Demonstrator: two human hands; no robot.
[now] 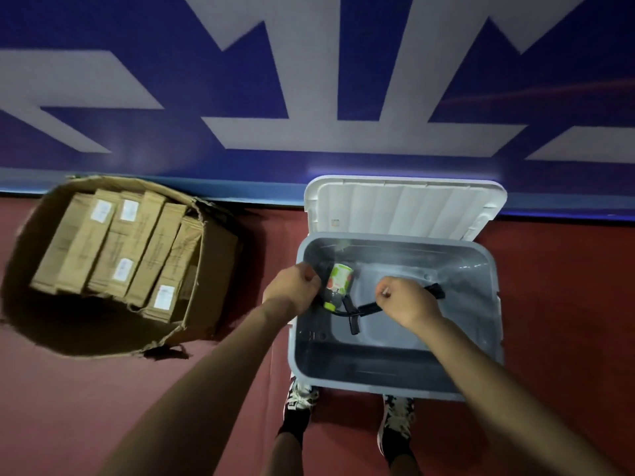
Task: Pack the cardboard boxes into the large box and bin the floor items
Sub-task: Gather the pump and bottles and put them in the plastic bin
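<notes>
A large open cardboard box [206, 269] stands on the floor at the left, with several long cardboard boxes [113, 249] packed side by side inside. At the right is a grey bin [494, 304] with its white lid [405, 204] hinged back. Inside the bin I see a green and white bottle [340, 283] and a black cable [371, 306]. My left hand [297, 286] hovers at the bin's left rim with fingers curled, right beside the bottle. My right hand [407, 300] is over the bin's middle, also curled, with the cable passing beneath it.
The floor is red carpet [103, 407]. A blue and white wall [309, 97] runs just behind the box and the bin. My two feet in dark and white shoes [299, 403] stand at the bin's near side.
</notes>
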